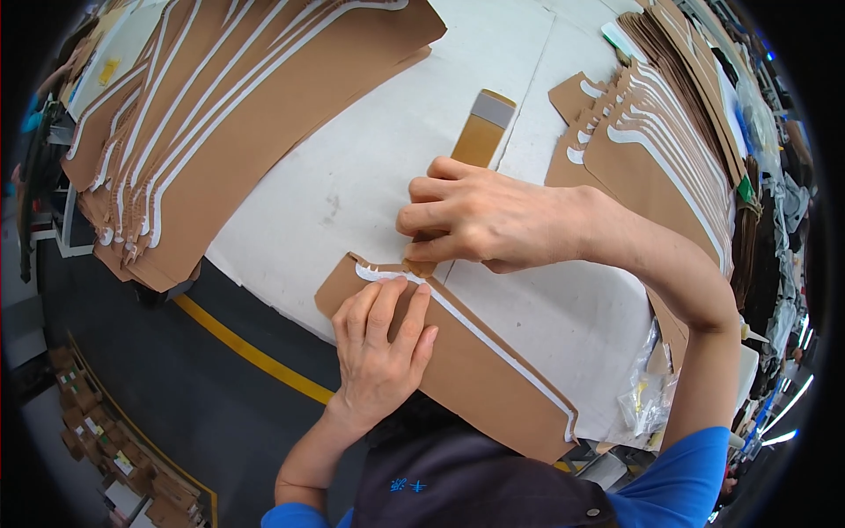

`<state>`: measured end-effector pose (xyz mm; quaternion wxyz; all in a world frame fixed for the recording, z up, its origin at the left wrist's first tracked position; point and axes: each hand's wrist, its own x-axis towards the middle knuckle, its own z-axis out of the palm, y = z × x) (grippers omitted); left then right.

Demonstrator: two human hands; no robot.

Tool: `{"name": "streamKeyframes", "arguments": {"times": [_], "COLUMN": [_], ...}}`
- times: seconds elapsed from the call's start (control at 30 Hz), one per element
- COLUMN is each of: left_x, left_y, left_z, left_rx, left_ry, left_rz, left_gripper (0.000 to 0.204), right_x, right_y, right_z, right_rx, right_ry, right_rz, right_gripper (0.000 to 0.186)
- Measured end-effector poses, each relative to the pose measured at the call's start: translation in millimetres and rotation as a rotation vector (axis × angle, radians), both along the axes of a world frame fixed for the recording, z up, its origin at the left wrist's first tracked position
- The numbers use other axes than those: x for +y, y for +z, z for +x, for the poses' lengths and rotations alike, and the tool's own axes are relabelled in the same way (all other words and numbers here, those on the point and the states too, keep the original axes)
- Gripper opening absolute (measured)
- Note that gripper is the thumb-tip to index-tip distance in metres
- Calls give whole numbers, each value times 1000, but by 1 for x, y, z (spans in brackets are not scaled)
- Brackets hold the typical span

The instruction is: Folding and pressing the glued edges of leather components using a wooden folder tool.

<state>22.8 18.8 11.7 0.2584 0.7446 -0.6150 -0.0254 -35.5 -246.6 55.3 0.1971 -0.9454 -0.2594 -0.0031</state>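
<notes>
A brown sheet panel [493, 378], leather-like, lies at the table's near edge, with a white strip [493, 334] along its far edge. At its left end that edge has small notches. My left hand [380, 339] rests flat on the panel, fingers extended, fingertips on the white strip. My right hand [488, 216] is closed round a long flat amber-brown tool [480, 136] with a grey band near its far end. The tool slants down to the notched edge, its lower tip beside my left fingertips. My right fingers hide its middle.
A fanned stack of similar brown panels [264, 123] covers the table's left side, overhanging its edge. More panels [651, 176] fan out at the right. A clear plastic bag [647, 396] lies near the right front of the white table [352, 167]. Boxes [132, 458] stand at lower left.
</notes>
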Motion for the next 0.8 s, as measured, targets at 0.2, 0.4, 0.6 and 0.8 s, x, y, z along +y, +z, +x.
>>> {"name": "streamKeyframes", "arguments": {"times": [0.2, 0.4, 0.6, 0.8], "left_x": [1, 4, 3, 4], "left_y": [-5, -5, 1, 0], "left_z": [1, 2, 0, -2], "left_rx": [50, 40, -87, -96], "left_ry": [17, 27, 80, 52], "left_rz": [-85, -74, -28, 10], "left_gripper": [50, 47, 42, 43], "right_x": [3, 7, 17, 23], "right_y": [1, -4, -18, -7], "right_z": [12, 21, 20, -10], "right_rx": [6, -12, -62, -116], "right_ry": [37, 22, -82, -504], "right_rz": [-9, 23, 199, 669], "right_gripper": [26, 24, 31, 28]}}
